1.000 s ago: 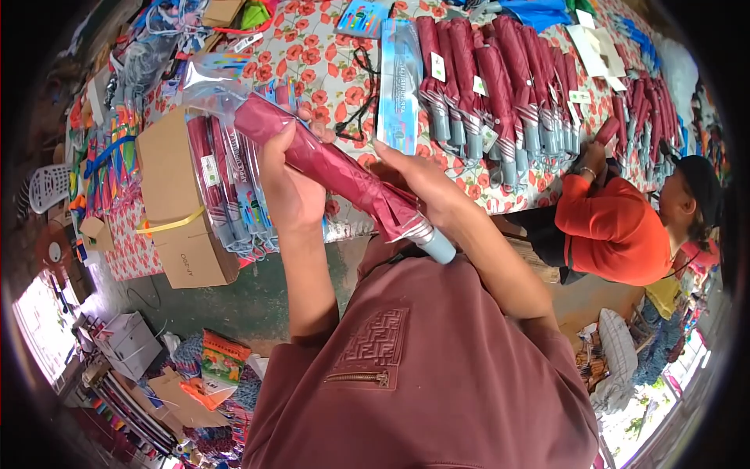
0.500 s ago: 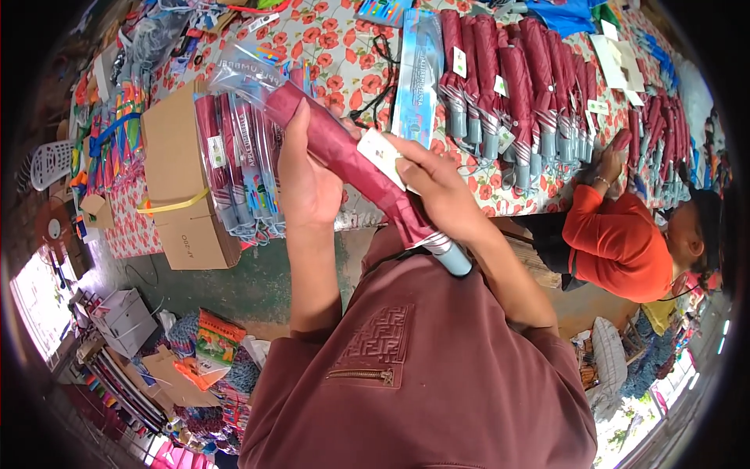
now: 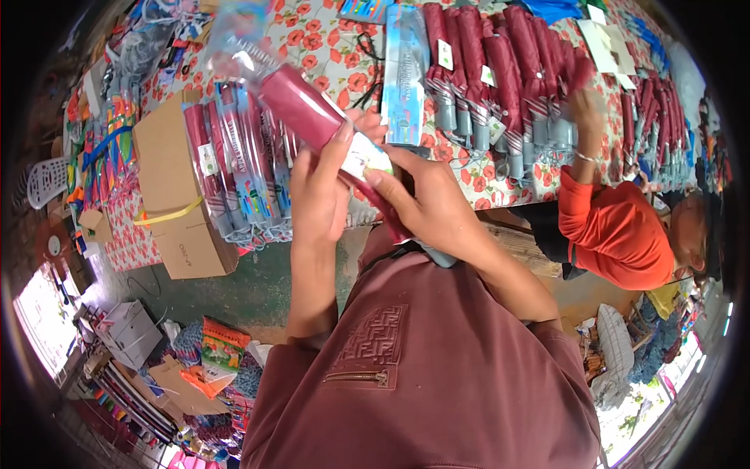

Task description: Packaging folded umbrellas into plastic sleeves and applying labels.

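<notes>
A folded maroon umbrella (image 3: 301, 109) slants across in front of me, its far end inside a clear plastic sleeve (image 3: 238, 59) that sticks out loosely beyond it. My left hand (image 3: 322, 187) is closed on the umbrella's middle, thumb on top near the white hang tag (image 3: 367, 156). Closer to the handle, my right hand (image 3: 437, 205) grips the umbrella, with its thumb against the tag. The grey handle (image 3: 440, 256) points toward my body and is partly hidden by my right wrist.
On the poppy-print table lie several unsleeved maroon umbrellas (image 3: 504, 78), a blue printed sleeve pack (image 3: 405, 78), sleeved umbrellas (image 3: 234, 148) and a cardboard box (image 3: 176, 172). At the right a co-worker in an orange top (image 3: 613, 234) reaches over the table, hand blurred.
My left hand has slid down the umbrella toward the tag, and the sleeve's edge has come nearer the tag. The co-worker's hand has moved left and farther over the maroon umbrellas.
</notes>
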Available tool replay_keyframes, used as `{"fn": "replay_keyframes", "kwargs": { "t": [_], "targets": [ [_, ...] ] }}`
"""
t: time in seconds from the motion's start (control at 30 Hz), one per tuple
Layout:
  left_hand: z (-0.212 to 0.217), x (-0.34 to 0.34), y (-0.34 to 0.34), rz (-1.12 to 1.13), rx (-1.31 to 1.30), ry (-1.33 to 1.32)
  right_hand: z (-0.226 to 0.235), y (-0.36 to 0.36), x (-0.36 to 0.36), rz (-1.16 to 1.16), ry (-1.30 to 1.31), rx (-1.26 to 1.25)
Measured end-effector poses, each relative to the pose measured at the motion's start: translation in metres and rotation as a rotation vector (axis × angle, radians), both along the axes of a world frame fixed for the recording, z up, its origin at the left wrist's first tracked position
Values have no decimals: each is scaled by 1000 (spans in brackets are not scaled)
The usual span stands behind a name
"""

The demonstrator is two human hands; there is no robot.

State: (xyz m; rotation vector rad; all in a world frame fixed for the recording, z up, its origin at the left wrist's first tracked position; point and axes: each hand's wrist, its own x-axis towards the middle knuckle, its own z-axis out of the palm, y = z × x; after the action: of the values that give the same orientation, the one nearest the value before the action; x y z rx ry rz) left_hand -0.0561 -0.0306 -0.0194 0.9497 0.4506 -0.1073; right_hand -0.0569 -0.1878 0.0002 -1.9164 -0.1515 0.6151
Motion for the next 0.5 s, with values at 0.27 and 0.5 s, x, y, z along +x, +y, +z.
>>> {"fn": "replay_keyframes", "kwargs": {
  "t": [0.27, 0.5],
  "targets": [
    [-4, -13, -11, 190, -100, -52, -17, -5, 8, 72, 272, 238],
    [-3, -8, -2, 242, -58, -112, -26, -4, -7, 28, 103, 222]
  ]
}}
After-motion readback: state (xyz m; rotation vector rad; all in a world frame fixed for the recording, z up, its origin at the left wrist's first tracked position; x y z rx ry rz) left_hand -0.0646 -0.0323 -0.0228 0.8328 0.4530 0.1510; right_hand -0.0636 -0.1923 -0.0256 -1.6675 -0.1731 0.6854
